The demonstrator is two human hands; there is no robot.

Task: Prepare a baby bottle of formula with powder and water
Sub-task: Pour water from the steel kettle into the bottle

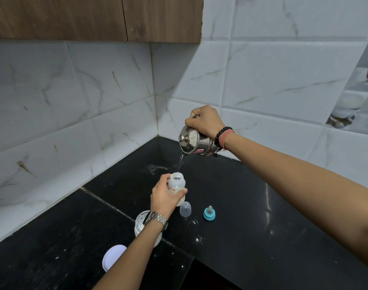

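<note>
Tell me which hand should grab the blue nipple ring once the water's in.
Probably the right hand: the nipple ring lies on its side of the counter. It must first set down the kettle, while the left hand steadies the bottle.

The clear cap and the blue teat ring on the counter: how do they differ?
The clear cap is a see-through dome, while the blue teat ring is solid teal with a pale teat sticking up from its middle. The cap stands taller; the ring is flatter. The cap sits right beside the bottle, the ring farther to the right. Both stand upright on the black counter, off the bottle, untouched by either hand.
</note>
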